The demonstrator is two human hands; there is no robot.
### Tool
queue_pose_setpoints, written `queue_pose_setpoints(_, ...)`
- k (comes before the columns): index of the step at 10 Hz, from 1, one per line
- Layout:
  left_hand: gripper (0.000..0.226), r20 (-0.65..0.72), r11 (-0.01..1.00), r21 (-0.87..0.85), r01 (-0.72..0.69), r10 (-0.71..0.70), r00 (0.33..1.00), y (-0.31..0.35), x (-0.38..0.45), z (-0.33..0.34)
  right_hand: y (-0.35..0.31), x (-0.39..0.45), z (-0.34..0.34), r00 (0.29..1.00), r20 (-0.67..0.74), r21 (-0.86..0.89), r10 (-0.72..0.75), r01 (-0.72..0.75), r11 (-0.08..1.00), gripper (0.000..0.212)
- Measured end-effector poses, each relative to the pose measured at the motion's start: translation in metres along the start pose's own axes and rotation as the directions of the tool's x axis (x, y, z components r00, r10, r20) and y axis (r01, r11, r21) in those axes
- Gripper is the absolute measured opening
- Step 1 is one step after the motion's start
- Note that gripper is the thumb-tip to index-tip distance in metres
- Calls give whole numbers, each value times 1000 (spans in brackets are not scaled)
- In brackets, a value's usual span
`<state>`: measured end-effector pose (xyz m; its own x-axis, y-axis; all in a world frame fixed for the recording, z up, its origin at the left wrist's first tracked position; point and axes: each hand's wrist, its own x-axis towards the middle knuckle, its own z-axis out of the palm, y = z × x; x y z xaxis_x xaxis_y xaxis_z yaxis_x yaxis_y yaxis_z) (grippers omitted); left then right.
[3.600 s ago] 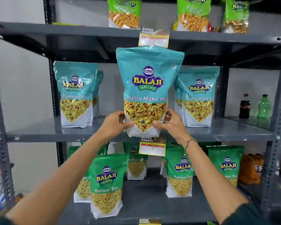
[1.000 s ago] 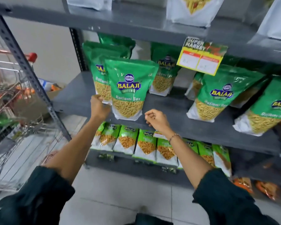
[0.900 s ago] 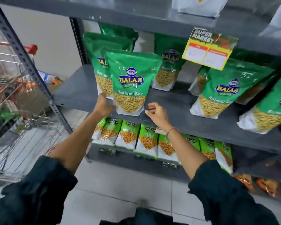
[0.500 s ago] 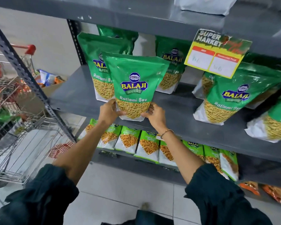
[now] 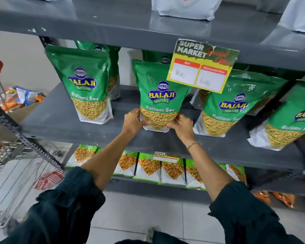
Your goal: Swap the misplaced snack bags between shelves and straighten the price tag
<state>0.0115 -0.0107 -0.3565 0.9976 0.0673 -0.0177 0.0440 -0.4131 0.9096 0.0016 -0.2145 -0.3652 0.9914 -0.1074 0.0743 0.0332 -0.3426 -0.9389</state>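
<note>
A green Ratlami Sev bag [image 5: 160,95] stands upright in the middle of the grey shelf [image 5: 63,120]. My left hand [image 5: 134,120] grips its lower left corner and my right hand [image 5: 180,126] grips its lower right corner. A yellow price tag [image 5: 202,66] hangs tilted from the edge of the shelf above, partly covering the bag's top right. Another green bag [image 5: 88,85] stands to the left. Two more green bags [image 5: 231,104] [image 5: 292,118] lean to the right.
A wire shopping cart [image 5: 11,155] with a red handle stands at the left beside the rack's slanted post. Small green and white packets [image 5: 148,166] line the lower shelf under a small tag [image 5: 165,155]. White bag bottoms [image 5: 185,7] sit on the upper shelf.
Both hands took hold of the front green bag at the left and carried it right to the shelf's middle, below the price tag. Earlier they held a teal bag on the shelf above.
</note>
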Motion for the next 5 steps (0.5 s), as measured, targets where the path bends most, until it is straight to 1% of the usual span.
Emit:
queue_pose_setpoints(2,71,9,999,-38,19,-18,1000,-4,0,4,3,-1,0,1000,21,9,7,-7,1000,42)
queue_pose_setpoints(4,74,21,999,-26,31,-30,999,-2,-7,4,-3,-6,-3,998,51,-4,31,-31,1000,45)
queue_pose_setpoints(5,75,52,998,66,4,-7,999,5,-12,3,-14,-14,-1,996,82,-94,38,-30,995,46)
